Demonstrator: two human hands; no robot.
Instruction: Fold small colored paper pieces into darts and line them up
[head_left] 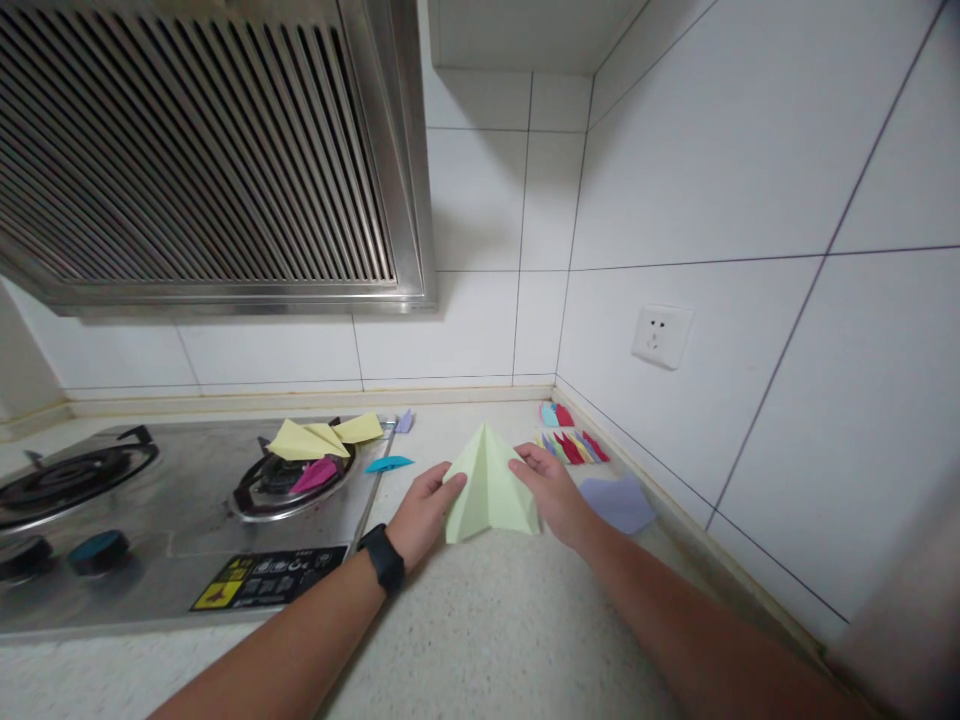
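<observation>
A pale green folded paper plane is held up over the countertop, its pointed tip away from me and a crease down its middle. My left hand grips its left edge, thumb on top. On the opposite edge, my right hand is closed with its thumb on the paper. A purple sheet of paper lies just right of my right hand. Beyond that hand are a row of small colourful folded papers and a smaller red and light blue group. Left of my left hand lies a blue folded paper.
A gas stove fills the left side. Yellow folded papers and a magenta one rest on its right burner. A small purple folded paper lies near its back corner. The range hood hangs above; a tiled wall rises at right.
</observation>
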